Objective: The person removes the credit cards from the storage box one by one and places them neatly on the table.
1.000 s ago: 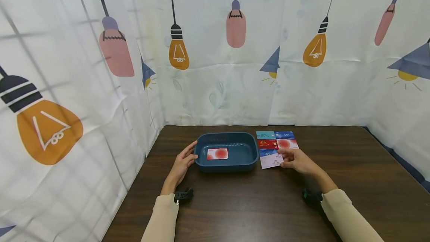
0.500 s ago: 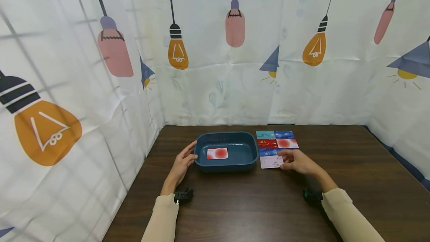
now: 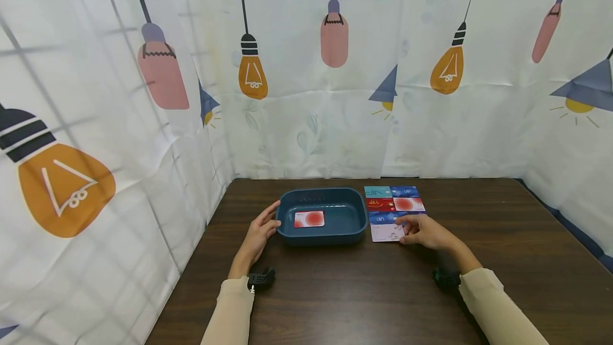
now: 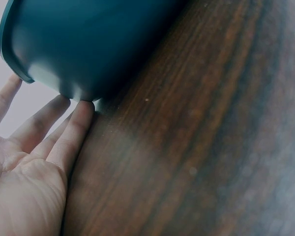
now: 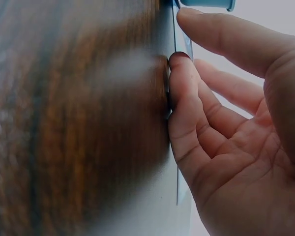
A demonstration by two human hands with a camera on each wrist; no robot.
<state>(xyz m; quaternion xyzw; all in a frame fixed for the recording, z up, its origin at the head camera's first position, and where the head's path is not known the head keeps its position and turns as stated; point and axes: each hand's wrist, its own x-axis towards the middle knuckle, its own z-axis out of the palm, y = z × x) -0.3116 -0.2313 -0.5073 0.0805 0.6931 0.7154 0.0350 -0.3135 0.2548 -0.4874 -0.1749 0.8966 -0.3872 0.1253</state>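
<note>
In the head view my left hand touches the left wall of a dark teal rectangular tub. The left wrist view shows its fingers fairly straight, tips against the tub. A red-and-white card lies inside the tub. To the tub's right, several cards lie edge to edge in rows. My right hand pinches the right edge of a pale pinkish card at the near end of the left column. Seen from the right wrist, thumb and curled fingers meet the card's edge near the tabletop.
A teal card, a blue card, a red card, a red-and-white card and another blue card form the rows. The dark wooden table backs onto a lamp-patterned curtain.
The pale card, slightly tilted a second ago, now lies straighter below the blue card. My right hand has barely shifted. The left hand and the tub stay put.
</note>
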